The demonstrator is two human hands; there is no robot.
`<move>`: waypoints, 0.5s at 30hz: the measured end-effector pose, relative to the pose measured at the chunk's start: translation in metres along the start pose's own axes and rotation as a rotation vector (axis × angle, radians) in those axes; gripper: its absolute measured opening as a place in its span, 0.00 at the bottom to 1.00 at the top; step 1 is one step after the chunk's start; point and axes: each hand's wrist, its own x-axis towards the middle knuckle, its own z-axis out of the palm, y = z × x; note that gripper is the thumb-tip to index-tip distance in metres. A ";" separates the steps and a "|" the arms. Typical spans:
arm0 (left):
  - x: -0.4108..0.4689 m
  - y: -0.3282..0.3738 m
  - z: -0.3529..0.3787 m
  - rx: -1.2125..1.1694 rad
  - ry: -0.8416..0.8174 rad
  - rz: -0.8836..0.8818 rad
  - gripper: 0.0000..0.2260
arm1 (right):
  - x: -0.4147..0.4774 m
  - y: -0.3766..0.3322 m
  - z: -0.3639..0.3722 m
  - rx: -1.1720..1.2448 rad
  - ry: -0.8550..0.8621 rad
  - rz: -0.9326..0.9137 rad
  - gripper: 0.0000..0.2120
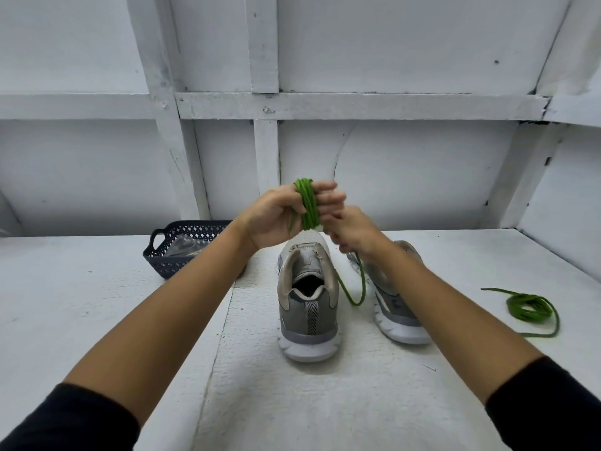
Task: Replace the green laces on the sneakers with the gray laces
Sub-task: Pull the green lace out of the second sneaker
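One dark basket [182,252] sits on the table [97,304] at left. The raised left hand [276,216] has one green lace [307,203] wound in upright loops round its bunched fingers. The right hand [354,232] pinches its tail. Slack loops down between two shoes, the middle sneaker [309,304] and the right sneaker [393,307], both heel toward the camera, lengthwise toward the wall. A second green lace [528,307] lies coiled far right.
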 end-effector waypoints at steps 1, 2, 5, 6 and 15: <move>0.001 0.002 -0.004 -0.002 0.057 0.036 0.23 | -0.006 0.004 0.004 -0.052 -0.020 -0.011 0.11; 0.003 0.004 -0.007 0.009 0.117 0.065 0.22 | -0.013 0.005 0.008 -0.102 -0.056 -0.036 0.11; 0.005 0.004 -0.020 0.085 0.270 0.070 0.21 | -0.033 -0.007 0.010 -0.076 -0.168 -0.106 0.10; 0.003 0.003 -0.023 0.096 0.274 0.041 0.20 | -0.037 -0.016 0.008 -0.039 -0.176 -0.124 0.10; -0.004 -0.011 -0.015 0.085 -0.072 -0.172 0.17 | 0.008 -0.053 -0.022 0.005 0.060 -0.162 0.14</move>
